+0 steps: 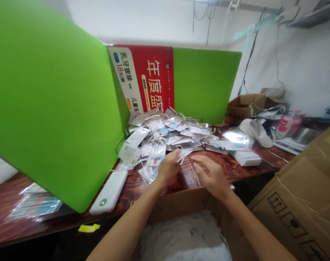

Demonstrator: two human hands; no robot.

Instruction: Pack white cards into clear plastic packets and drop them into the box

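Observation:
A heap of several small clear plastic packets (167, 136) lies on the dark wooden table (132, 188). My left hand (168, 168) is at the near edge of the heap, its fingers pinched on one small clear packet (184, 154). Just to its right, my right hand (211, 174) hovers with fingers stretched toward the same packet and holds nothing. Both forearms reach over an open cardboard box (181, 206) holding crumpled clear plastic (185, 237).
A green divider panel (53, 105) stands at the left, with a red poster (148, 78) and another green panel (205, 85) behind the heap. A white power bank (109, 192) lies by the divider. A large cardboard box (303, 203) fills the right; another carton (243, 105) and clutter sit behind.

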